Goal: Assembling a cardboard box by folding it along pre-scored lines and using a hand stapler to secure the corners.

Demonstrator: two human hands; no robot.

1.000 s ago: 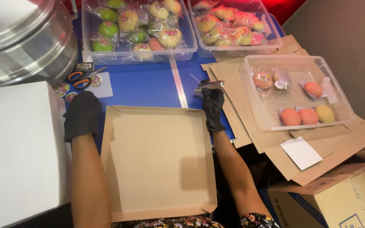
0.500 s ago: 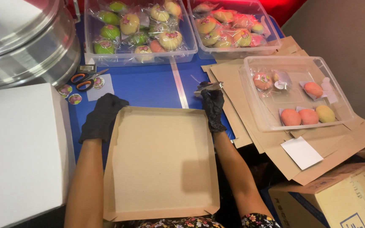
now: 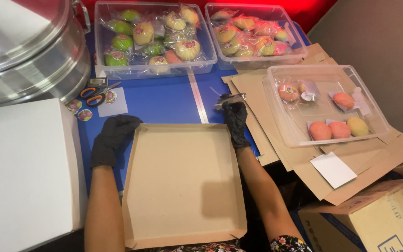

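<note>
Left hand (image 3: pixel 114 139) slid over to grip the cardboard tray (image 3: pixel 178 182) corner, right hand (image 3: pixel 235 120) still pinches its far corner, near edge cut off.

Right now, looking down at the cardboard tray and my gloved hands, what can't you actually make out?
- Head view: what the right hand pinches; a small metal tool shows above the glove, its kind too small to tell.
- Left hand: fingertips curl over the cardboard tray corner, so its grip is hidden.
- Steel pot: cut off by the top and left edges.
- Cardboard box: cut off at the bottom right.
</note>
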